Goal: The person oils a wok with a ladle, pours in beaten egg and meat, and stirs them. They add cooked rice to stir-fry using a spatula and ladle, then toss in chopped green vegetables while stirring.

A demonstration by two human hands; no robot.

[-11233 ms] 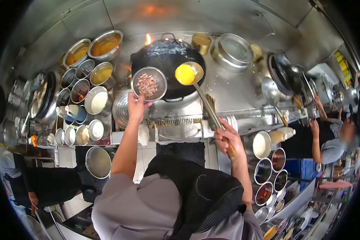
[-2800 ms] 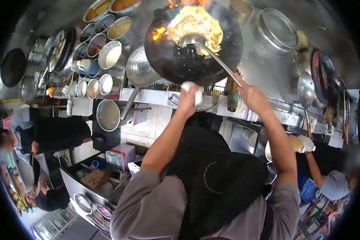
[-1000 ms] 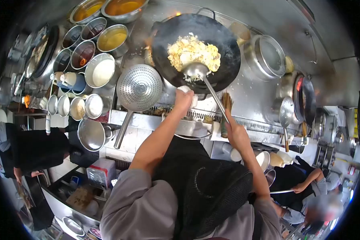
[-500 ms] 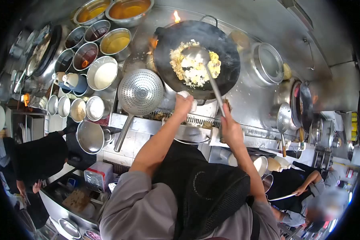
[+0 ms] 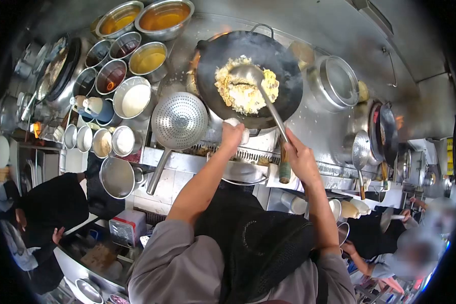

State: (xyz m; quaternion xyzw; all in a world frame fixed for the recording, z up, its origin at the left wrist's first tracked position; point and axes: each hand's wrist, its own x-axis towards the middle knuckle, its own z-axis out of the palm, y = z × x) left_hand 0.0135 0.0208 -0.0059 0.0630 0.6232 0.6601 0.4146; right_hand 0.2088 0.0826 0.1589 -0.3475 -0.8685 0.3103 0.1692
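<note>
Hands [image 5: 302, 160] at nr side of wok [image 5: 287, 81], rice [image 5: 245, 98] fwd inside.

Bright, black corners, warped edges (perhaps soft)

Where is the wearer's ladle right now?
Right of centre in the head view, the ladle runs from the food in the wok to the right hand gripping it.

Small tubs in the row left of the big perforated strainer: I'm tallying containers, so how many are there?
4, side by side: the leftmost tub, the second tub, the third tub, with tan contents, and the rightmost tub, nearest the perforated strainer. More could be hidden farther left.
</note>
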